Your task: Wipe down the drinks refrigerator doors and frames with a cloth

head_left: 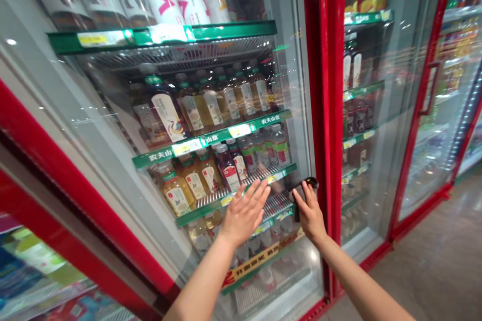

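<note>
My left hand point(244, 210) lies flat with its fingers together and stretched out, against or just in front of the cooler's glass door point(297, 110). It holds nothing. My right hand point(311, 210) is farther right, by the red door frame point(329, 160). Its fingers press on a dark, cloth-like thing point(311, 180) at the glass; exactly what it is cannot be made out. Behind the glass, juice bottles point(228, 168) stand on a shelf just above my left hand, and a faint reflection of a hand shows between my two hands.
Green-edged shelves point(211, 140) carry several rows of bottles inside the cooler. Another glass-fronted cooler point(363, 160) stands to the right, and beyond it a door with a red handle point(431, 88). Grey floor point(444, 256) runs along the right. More packaged goods point(33, 261) fill the lower left.
</note>
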`<state>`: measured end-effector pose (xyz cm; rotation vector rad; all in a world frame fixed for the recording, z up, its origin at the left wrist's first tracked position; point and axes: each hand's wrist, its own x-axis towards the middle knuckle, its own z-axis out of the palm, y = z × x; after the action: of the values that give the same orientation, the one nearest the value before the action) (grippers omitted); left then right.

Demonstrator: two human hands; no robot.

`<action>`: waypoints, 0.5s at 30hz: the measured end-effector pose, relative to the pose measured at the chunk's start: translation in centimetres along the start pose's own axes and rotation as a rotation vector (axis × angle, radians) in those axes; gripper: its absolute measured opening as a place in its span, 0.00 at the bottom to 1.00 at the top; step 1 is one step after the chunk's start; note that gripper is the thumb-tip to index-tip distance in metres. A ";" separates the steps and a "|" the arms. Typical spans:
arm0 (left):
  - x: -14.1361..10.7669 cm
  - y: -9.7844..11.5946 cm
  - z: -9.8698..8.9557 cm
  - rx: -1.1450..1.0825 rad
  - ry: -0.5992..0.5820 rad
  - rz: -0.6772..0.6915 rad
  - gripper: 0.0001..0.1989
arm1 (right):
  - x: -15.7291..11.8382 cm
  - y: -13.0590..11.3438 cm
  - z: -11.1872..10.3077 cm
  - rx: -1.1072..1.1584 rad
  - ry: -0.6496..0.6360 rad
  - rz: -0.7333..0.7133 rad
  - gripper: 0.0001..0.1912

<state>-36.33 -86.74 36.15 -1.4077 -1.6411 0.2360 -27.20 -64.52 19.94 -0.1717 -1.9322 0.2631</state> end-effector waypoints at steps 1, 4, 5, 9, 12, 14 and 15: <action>-1.3 0.4 -0.2 -0.016 -0.004 -0.016 0.34 | 1.1 -0.9 0.3 0.004 0.044 0.037 0.45; -6.4 1.5 -0.7 -0.039 -0.040 -0.033 0.34 | 2.5 -5.3 1.5 -0.028 0.070 0.047 0.46; -8.4 1.8 -0.9 -0.037 -0.058 -0.021 0.35 | 2.1 -6.6 1.8 -0.045 0.041 0.002 0.45; -15.4 2.3 -1.5 -0.001 -0.125 0.014 0.35 | -1.4 -7.3 1.5 -0.035 -0.156 -0.442 0.37; -18.9 2.2 -1.5 0.051 -0.148 -0.015 0.33 | -2.6 -4.3 0.9 -0.028 -0.158 -0.557 0.32; -20.2 2.0 -1.1 0.094 -0.134 -0.032 0.33 | -1.8 -3.2 1.2 -0.051 -0.054 -0.420 0.34; -20.7 1.9 -0.7 0.120 -0.115 -0.038 0.33 | -1.1 -3.4 1.6 -0.058 0.007 -0.341 0.35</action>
<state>-36.31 -104.11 24.69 -1.2917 -1.7164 0.3927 -28.26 -68.23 19.24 0.1190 -1.9262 -0.0198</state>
